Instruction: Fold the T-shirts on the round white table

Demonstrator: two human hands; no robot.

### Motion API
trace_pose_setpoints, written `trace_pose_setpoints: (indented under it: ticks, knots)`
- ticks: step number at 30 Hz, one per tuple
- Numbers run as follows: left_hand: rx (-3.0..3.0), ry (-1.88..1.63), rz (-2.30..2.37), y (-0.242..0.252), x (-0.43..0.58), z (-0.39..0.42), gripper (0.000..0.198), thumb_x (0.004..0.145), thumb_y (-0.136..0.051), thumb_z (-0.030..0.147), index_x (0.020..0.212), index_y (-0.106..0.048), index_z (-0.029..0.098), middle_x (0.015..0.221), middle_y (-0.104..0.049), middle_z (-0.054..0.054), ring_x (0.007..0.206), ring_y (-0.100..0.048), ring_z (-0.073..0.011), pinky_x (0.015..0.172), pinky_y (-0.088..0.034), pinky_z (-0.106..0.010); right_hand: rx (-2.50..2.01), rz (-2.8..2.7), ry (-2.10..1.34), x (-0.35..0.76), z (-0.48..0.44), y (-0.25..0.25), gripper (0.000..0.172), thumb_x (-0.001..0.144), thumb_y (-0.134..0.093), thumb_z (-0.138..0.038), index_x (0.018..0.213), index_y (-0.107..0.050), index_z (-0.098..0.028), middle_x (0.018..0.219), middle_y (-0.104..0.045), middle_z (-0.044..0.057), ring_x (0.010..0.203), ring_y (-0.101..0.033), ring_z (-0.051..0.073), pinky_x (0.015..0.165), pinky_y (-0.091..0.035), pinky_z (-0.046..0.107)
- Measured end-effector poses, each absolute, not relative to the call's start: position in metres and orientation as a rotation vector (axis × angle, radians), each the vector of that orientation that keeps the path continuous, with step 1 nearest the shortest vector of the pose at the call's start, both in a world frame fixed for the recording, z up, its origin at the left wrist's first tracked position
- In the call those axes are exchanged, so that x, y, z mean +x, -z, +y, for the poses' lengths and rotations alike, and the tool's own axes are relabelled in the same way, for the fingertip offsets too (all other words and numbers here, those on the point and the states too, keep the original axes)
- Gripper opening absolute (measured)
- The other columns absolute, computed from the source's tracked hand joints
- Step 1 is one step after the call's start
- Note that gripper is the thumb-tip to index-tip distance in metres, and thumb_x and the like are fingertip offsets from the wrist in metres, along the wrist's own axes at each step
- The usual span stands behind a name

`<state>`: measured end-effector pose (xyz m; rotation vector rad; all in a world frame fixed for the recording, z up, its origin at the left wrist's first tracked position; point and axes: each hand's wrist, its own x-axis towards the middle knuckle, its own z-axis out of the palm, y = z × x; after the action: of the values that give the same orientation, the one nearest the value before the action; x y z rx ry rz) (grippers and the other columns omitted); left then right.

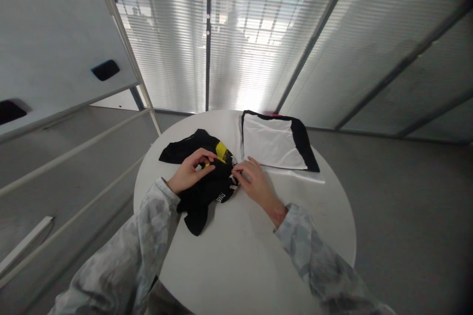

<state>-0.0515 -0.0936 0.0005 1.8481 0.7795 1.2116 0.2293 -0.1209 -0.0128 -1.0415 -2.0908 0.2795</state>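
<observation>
A crumpled black garment (195,197) with yellow and white printing lies on the left half of a round white table (254,256). Its sleeve-like ends spread toward the back left and the front. My left hand (192,171) rests over its middle, thumb and fingers apart beside the yellow patch. At the garment's right edge, my right hand (256,184) pinches the cloth between thumb and fingertips. Both palms partly hide the fabric, and I cannot tell exactly what kind of garment it is.
A flat folded white cloth piece with a black border (273,140) lies at the table's back right. Behind stands a glass partition with blinds (251,49). A whiteboard on a white tubular frame (74,150) stands at the left.
</observation>
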Motion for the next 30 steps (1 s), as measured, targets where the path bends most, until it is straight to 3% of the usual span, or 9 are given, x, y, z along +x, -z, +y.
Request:
trace_pose_setpoints:
  ticks: [4,7,10,17,21,23,25,27,30]
  knots:
    - [1.811,-1.179,0.773,-0.001,-0.051,-0.096,0.033,0.099,-0.083,0.042,0.123,-0.075,0.021,0.117,-0.071,-0.011,0.100,-0.070,-0.0201,0.093,-0.061,-0.036,-1.049,-2.118,-0.331,0.224,-0.122,0.015,0.033,0.105,-0.075,-0.039,0.136,-0.069,-0.031,0.130,-0.079,0.007,0.116,-0.073,0.029,0.130,-0.038,0.066]
    - [1.750,-1.191,0.775,-0.003,-0.050,-0.098,0.034,0.097,-0.083,0.047,0.118,-0.076,0.021,0.112,-0.072,-0.011,0.097,-0.071,-0.0213,0.088,-0.061,-0.037,-1.042,-2.184,-0.340,0.223,-0.122,0.016,0.011,0.106,-0.070,-0.030,0.115,-0.076,-0.032,0.112,-0.083,0.002,0.106,-0.074,0.026,0.131,-0.036,0.065]
    - [1.648,-1.337,0.844,-0.005,-0.053,-0.095,0.031,0.094,-0.085,0.046,0.111,-0.076,0.022,0.100,-0.070,-0.007,0.091,-0.069,-0.0202,0.083,-0.060,-0.035,-1.062,-2.079,-0.285,0.227,-0.121,0.016,0.011,0.107,-0.065,-0.027,0.102,-0.074,-0.031,0.100,-0.081,0.000,0.096,-0.073,0.024,0.131,-0.036,0.063]
    - [1.205,-2.045,1.300,0.006,-0.077,-0.071,0.018,0.088,-0.073,0.034,0.096,-0.063,0.022,0.079,-0.059,0.003,0.064,-0.051,-0.0113,0.062,-0.040,-0.024,-1.100,-1.441,-0.214,0.240,-0.118,0.016,0.017,0.112,-0.058,-0.042,0.110,-0.064,-0.027,0.105,-0.069,0.007,0.098,-0.066,0.027,0.100,-0.057,0.047]
    - [0.936,-2.215,1.600,0.014,-0.089,-0.064,0.011,0.092,-0.061,0.029,0.101,-0.058,0.023,0.071,-0.047,0.007,0.057,-0.043,-0.0113,0.060,-0.036,-0.024,-1.051,-1.141,-0.248,0.248,-0.112,0.022,0.020,0.115,-0.052,-0.047,0.117,-0.056,-0.028,0.114,-0.061,0.007,0.104,-0.063,0.024,0.099,-0.056,0.043]
    - [0.956,-2.236,1.679,0.012,-0.089,-0.067,0.011,0.095,-0.059,0.028,0.104,-0.060,0.023,0.078,-0.054,0.004,0.068,-0.054,-0.0149,0.069,-0.046,-0.027,-1.067,-1.091,-0.259,0.252,-0.109,0.025,0.021,0.115,-0.052,-0.049,0.117,-0.053,-0.028,0.113,-0.059,0.005,0.104,-0.062,0.023,0.100,-0.056,0.042]
    - [1.220,-2.185,1.716,0.006,-0.086,-0.074,0.013,0.098,-0.062,0.031,0.109,-0.064,0.024,0.099,-0.067,-0.003,0.095,-0.067,-0.0219,0.090,-0.055,-0.036,-1.085,-1.088,-0.277,0.254,-0.108,0.029,0.023,0.115,-0.053,-0.051,0.116,-0.052,-0.028,0.110,-0.057,0.004,0.100,-0.062,0.022,0.098,-0.057,0.041]
    - [1.693,-1.954,1.615,0.000,-0.079,-0.083,0.025,0.099,-0.069,0.037,0.121,-0.068,0.025,0.129,-0.070,-0.010,0.128,-0.065,-0.0297,0.114,-0.050,-0.048,-1.076,-1.115,-0.307,0.252,-0.111,0.032,0.023,0.115,-0.053,-0.052,0.117,-0.052,-0.028,0.107,-0.057,0.004,0.098,-0.063,0.021,0.096,-0.058,0.041]
    - [2.292,-1.330,1.257,-0.001,-0.064,-0.093,0.071,0.090,-0.085,0.053,0.151,-0.060,0.028,0.159,-0.060,-0.015,0.150,-0.054,-0.0378,0.130,-0.036,-0.058,-1.032,-1.229,-0.334,0.245,-0.118,0.033,0.019,0.117,-0.050,-0.047,0.121,-0.053,-0.028,0.109,-0.062,0.006,0.102,-0.068,0.022,0.097,-0.061,0.042]
